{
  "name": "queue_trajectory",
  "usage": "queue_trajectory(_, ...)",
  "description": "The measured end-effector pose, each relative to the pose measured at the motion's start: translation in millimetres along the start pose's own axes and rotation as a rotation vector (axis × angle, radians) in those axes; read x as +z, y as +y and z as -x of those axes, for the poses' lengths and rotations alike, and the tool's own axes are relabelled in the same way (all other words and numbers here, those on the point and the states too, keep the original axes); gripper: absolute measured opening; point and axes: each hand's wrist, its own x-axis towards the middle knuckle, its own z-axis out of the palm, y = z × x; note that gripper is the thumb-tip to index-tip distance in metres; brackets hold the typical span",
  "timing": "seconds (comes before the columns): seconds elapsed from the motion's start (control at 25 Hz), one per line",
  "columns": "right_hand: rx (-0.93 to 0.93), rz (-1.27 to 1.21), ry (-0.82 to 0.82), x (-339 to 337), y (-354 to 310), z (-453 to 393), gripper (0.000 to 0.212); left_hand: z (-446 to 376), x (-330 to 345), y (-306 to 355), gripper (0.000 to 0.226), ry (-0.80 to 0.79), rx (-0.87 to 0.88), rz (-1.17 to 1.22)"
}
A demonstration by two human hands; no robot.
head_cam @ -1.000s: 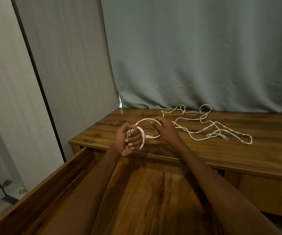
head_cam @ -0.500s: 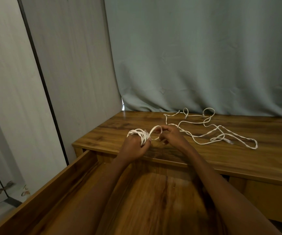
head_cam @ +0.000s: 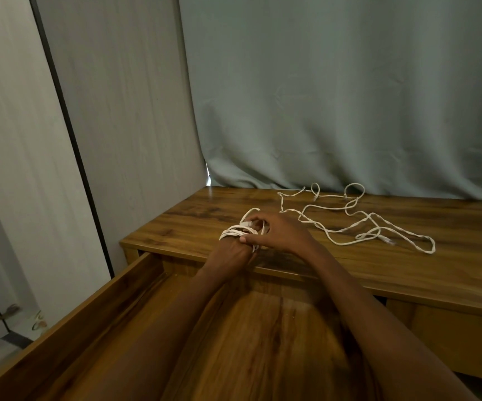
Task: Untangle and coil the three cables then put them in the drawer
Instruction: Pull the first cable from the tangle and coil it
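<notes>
A white cable is wound in several loops [head_cam: 232,232] round the fingers of my left hand [head_cam: 231,250], which hovers at the front edge of the wooden desk top [head_cam: 193,224]. My right hand [head_cam: 277,233] lies over the coil; its fingers pinch the cable's plug end [head_cam: 247,224] while the thumb presses the loops. More white cables [head_cam: 352,224] lie loose and tangled on the desk to the right, apart from both hands. The open wooden drawer [head_cam: 69,322] sits under my forearms, with nothing visible inside.
A grey-green curtain [head_cam: 335,111] hangs right behind the desk. Pale cupboard panels [head_cam: 98,125] stand at the left, close to the desk's left edge and the drawer's side wall.
The large open loop held between both hands has been drawn tight onto the coil on my left hand. My right hand moved left onto the coil, now holding the plug end.
</notes>
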Motion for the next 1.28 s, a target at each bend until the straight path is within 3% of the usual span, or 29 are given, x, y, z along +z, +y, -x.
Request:
queue_trajectory(0.12,0.011,0.108,0.104,6.8,2.4,-0.4,0.044,-2.0,8.5,-1.2,0.016,-0.029,0.045,0.011)
queue_trajectory(0.32,0.118,-0.026,0.134,11.8,3.7,-0.2,0.033,-4.8,9.3,-5.2,0.025,-0.072,0.101,0.082)
queue_trajectory(0.6,0.247,-0.234,0.076,8.9,13.2,-5.6,0.01,-8.6,9.1,-4.5,0.035,0.222,0.216,0.088)
queue_trajectory(0.76,0.35,-0.472,-0.069,0.4,22.9,-6.1,0.011,-8.2,0.2,-3.7,0.026,0.223,0.2,0.008)
queue_trajectory(0.88,0.336,-0.563,-0.132,-6.1,26.4,-1.1,0.016,-10.9,-10.2,0.7,0.028,0.101,0.029,0.371)
queue_trajectory(1.0,0.282,-0.661,-0.164,-7.5,35.7,6.0,0.017,-14.1,-24.8,8.8,0.029,-0.12,-0.357,0.741)
queue_trajectory(1.12,0.228,-0.732,-0.127,-4.4,44.6,10.3,0.027,-17.0,-29.7,5.2,0.024,-0.093,-0.673,1.096)
queue_trajectory(1.28,0.213,-0.694,-0.034,5.2,45.8,14.4,0.024,-16.1,-28.9,0.6,0.036,-0.066,-0.805,1.375)
